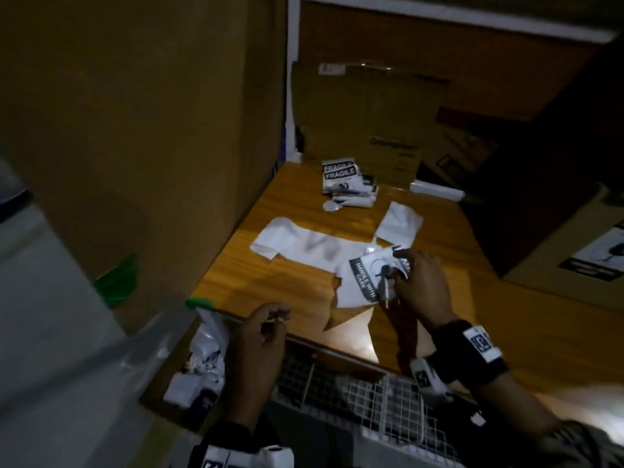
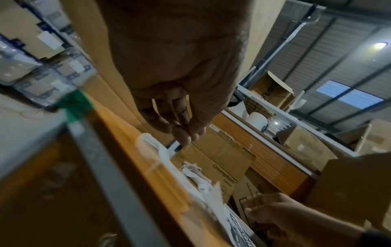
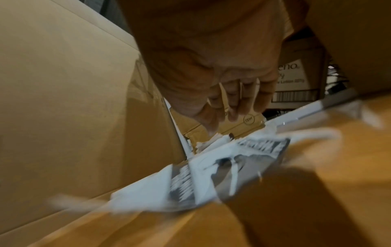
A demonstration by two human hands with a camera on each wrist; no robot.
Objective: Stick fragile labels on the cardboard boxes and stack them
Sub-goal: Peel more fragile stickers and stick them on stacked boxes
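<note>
Right hand [image 1: 420, 285] pinches fragile label [image 1: 368, 278]; left hand [image 1: 260, 332] hovers, fingers curled.

The person's left hand [image 1: 260, 336] hovers with thumb and fingers loosely pinched together, while the right hand [image 1: 420, 287], wrist banded, reaches forward with fingers curled downward.

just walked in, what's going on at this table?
A person is working through fragile labels at a wooden table. Their right hand is at a label printed "handle with care", lying on the table; whether it grips it is unclear. The left hand is curled near the table's front edge; whether it pinches anything is unclear. A pile of fragile labels waits farther back, with loose white papers between. A labelled box stands right.
</note>
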